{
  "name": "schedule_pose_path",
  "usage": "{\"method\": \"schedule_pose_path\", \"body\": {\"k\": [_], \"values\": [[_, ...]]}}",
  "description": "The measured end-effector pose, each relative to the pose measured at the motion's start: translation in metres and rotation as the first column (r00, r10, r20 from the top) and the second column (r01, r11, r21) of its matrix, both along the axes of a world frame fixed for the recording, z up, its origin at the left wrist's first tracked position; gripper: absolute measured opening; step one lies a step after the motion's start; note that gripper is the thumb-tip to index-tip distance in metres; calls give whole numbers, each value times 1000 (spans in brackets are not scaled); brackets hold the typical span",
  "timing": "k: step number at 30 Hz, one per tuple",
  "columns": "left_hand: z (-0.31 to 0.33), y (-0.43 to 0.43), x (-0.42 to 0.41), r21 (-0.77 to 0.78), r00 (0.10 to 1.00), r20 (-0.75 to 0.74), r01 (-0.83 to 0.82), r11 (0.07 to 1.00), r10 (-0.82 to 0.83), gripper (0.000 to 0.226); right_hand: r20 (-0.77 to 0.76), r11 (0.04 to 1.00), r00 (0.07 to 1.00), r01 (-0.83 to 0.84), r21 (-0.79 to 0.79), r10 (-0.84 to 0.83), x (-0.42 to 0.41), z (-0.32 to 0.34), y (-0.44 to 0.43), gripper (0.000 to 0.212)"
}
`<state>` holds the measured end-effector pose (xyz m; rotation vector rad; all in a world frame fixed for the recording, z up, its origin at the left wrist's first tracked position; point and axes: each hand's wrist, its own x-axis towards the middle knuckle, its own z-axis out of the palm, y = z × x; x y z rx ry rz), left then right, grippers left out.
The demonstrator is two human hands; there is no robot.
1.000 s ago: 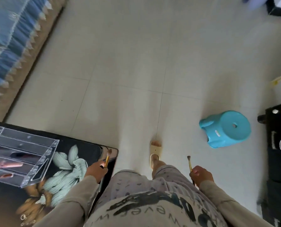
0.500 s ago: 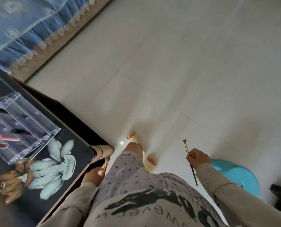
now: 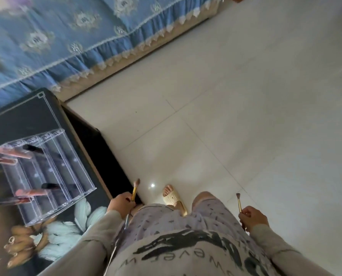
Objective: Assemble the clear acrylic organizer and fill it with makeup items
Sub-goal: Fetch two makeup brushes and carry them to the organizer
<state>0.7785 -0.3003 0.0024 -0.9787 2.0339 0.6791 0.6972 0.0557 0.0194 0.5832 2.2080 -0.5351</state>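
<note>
Left hand: left hand (image 3: 120, 204) is closed around the gold handle of a slim makeup brush with pinkish bristles (image 3: 134, 191), bristles pointing up, just beside the table's near edge.
Right hand: right hand (image 3: 252, 217) is closed low on the gold handle of a second thin makeup brush with a small fan-like tip (image 3: 239, 202), held well out to the side over the pale tiled floor (image 3: 245, 116).
Brush handling: both look light, stiff and thin; the smooth handles could slip, so a pinch near the middle seems safest, and the soft bristles are best left untouched.
Table: black glossy table top with a painted flower pattern (image 3: 70, 232) stands to the person's left.
Organizer: clear acrylic organizer with long parallel compartments (image 3: 52, 172) sits on that table, assembled by the look of it, and near the left hand.
Contents: pink tube-shaped makeup items (image 3: 31, 192) and dark-tipped pieces already lie in the compartments furthest from the hands; the nearer ones look bare.
Organizer handling: rigid, light, slick, likely to scratch or crack; steadying it by the outer walls seems wise.
Beyond: blue patterned bed cover with a lace-trimmed frill (image 3: 82, 36) lies furthest off.
</note>
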Motion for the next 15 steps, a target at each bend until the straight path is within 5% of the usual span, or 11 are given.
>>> {"method": "schedule_pose_path", "body": {"k": [6,15], "values": [[7,-43,-44,27,978,-94,-186,982,188,11,0,996,996,-84,8,84,-71,1,-44,12],[-2,-60,-49,38,860,-20,-509,860,509,9,-5,908,908,-418,4,418,-206,-8,-134,9]]}}
